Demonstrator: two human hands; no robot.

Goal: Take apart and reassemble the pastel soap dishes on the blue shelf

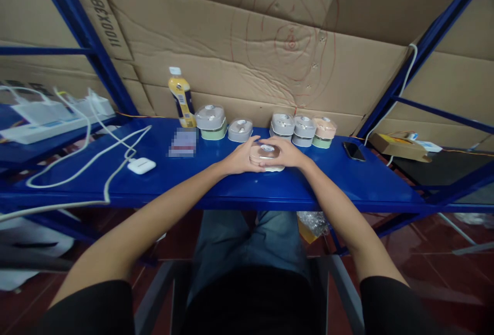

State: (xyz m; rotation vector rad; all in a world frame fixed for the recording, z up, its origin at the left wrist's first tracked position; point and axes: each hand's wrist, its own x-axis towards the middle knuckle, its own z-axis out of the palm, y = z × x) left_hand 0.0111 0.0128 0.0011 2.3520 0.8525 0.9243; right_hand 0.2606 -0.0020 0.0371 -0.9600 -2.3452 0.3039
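Observation:
Between my two hands is a small pinkish-beige lidded container (270, 152) with a clear top, low over the blue table near its front edge. My left hand (241, 157) curves round its left side, fingers closed against it. On the other side my right hand (289, 153) wraps the container, thumb and fingers on its rim. Behind stand similar containers: a grey one on a green base (211, 121), a low grey one (240, 130), two grey stacks (282, 125) (303, 130), and a peach one on a green base (324, 131). What lies under my palms is hidden.
On the blue table (358, 180) a yellow-labelled bottle (181, 95) and a blurred-out packet (183, 142) stand left. A white charger case (141, 165) lies among white cables. A phone (354, 151) and an open cardboard box (401, 145) are right. Cardboard (185, 31) walls the back.

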